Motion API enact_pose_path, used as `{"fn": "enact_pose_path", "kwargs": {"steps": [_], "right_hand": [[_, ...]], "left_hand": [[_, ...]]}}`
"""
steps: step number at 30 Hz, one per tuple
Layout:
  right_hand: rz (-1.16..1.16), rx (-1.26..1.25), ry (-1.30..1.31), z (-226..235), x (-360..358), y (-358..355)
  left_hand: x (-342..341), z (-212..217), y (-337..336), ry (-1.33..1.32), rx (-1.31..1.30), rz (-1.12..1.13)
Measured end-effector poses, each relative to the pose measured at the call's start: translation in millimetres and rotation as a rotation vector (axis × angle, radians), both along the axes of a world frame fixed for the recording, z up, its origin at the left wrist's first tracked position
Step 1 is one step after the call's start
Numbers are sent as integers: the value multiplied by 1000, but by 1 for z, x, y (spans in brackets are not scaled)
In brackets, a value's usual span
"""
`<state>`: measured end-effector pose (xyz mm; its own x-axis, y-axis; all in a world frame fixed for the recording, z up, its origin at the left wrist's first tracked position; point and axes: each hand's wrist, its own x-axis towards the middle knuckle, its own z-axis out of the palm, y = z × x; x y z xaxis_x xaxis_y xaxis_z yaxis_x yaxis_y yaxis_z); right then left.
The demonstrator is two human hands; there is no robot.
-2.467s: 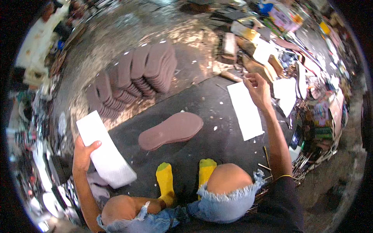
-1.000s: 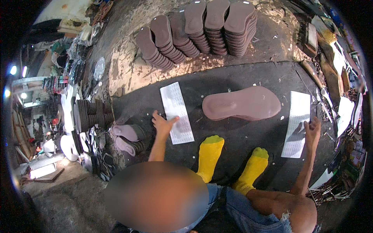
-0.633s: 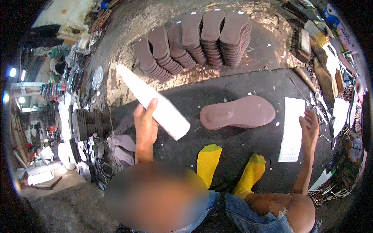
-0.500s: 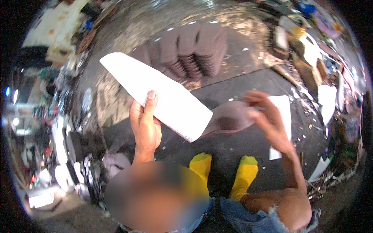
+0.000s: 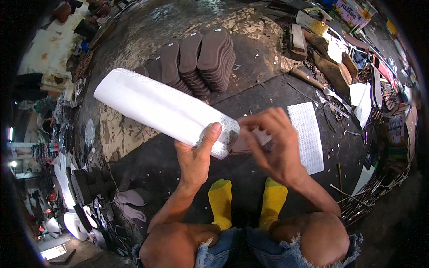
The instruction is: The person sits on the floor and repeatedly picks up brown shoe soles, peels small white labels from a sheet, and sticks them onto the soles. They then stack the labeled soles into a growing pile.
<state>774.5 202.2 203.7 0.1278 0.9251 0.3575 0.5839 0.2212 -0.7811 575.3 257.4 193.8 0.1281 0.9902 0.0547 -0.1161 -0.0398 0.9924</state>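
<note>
A white sheet of printed labels [image 5: 152, 107] is curled over in my left hand [image 5: 193, 163], whose thumb presses on its near right end. Small print shows along the sheet's bent right end. My right hand [image 5: 279, 149] is at that end, its fingers curved and thumb apart. Its index fingertip reaches the sheet's edge; I cannot tell whether it touches. Partly hidden beneath my right hand lies a brown shoe insole [image 5: 261, 137]. Beyond the sheet stand several stacks of brown insoles [image 5: 215, 56], small white labels on their far ends.
A flat label sheet [image 5: 308, 138] lies on the dark mat [image 5: 268, 96] to the right. Behind it are a wooden-handled hammer [image 5: 308, 79] and wooden blocks [image 5: 328, 67]. Grey insoles [image 5: 133, 204] and scraps lie at left. My feet in yellow socks [image 5: 272, 201] rest on the mat.
The held sheet has curled into a roll, and my left hand now grips nearer its right end. My right hand has come leftward to the sheet from beside the flat one.
</note>
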Motion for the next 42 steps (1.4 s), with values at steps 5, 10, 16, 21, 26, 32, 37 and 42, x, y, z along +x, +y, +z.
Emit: {"fn": "enact_pose_path", "kwargs": {"steps": [5,10,16,21,26,32,37,42], "right_hand": [[31,24,-171,-8,-12,-5],[-14,65,-260,-17,-16,-7],[-14,53,-261,-23,-20,-8],[41,13,-272,-24,-13,-5],[-38,161,-133,-23,-11,-4],[-13,118,-196,-24,-31,-7],[-16,107,-120,-37,-32,-7],[24,112,-143,-32,-38,-7]], "left_hand": [[2,1,-4,240,105,-46],[1,-3,-7,287,140,-14],[3,-6,-8,318,141,-22],[1,-9,-8,328,162,-43],[2,-13,-6,253,140,16],[6,-12,-10,246,153,29],[0,-13,-9,279,169,-23],[-11,-18,-4,323,90,65]]}}
